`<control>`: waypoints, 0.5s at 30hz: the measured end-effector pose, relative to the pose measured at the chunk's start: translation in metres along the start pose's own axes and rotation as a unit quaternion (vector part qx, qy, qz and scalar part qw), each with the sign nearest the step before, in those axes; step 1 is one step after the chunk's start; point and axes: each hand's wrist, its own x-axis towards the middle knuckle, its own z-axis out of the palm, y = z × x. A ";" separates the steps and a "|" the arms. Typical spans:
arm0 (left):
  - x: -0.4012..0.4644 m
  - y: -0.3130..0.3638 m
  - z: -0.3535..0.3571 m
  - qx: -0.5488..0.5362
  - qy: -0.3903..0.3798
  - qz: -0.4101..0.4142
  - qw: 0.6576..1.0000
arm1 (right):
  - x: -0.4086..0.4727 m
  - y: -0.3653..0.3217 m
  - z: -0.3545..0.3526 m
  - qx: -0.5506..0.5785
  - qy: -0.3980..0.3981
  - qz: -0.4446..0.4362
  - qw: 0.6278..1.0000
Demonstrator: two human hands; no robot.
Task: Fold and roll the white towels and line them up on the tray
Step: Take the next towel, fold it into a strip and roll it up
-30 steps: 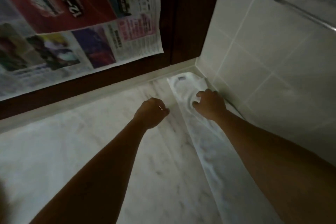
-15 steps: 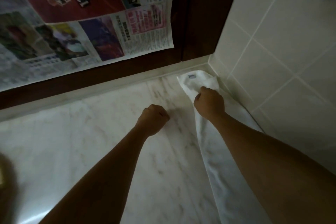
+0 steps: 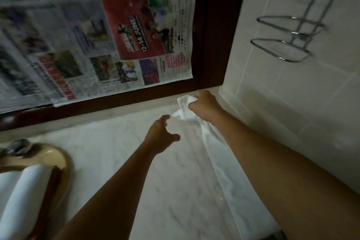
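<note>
A long white towel [image 3: 218, 163], folded into a narrow strip, lies along the right side of the marble counter [image 3: 136, 161] beside the tiled wall. My right hand [image 3: 205, 106] grips its far end, bunched and lifted near the back corner. My left hand [image 3: 161, 134] hovers just left of that end, fingers spread and holding nothing. At the lower left, rolled white towels [image 3: 21, 197] lie side by side on a dark brown tray [image 3: 51, 191].
A beige basin [image 3: 52, 156] with a metal fitting sits at the left behind the tray. Newspaper sheets [image 3: 109, 45] cover a dark wooden frame at the back. A chrome wire rack [image 3: 288, 33] is mounted on the tiled wall to the right.
My right hand has pulled the towel's far end up off the counter and bunched it. My left hand has opened from a fist and moved toward the towel. The view tilted up and left.
</note>
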 end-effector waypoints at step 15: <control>-0.275 -0.040 -0.055 -0.054 0.097 -0.038 0.993 | -0.220 -0.149 -0.034 0.041 0.047 -0.157 0.986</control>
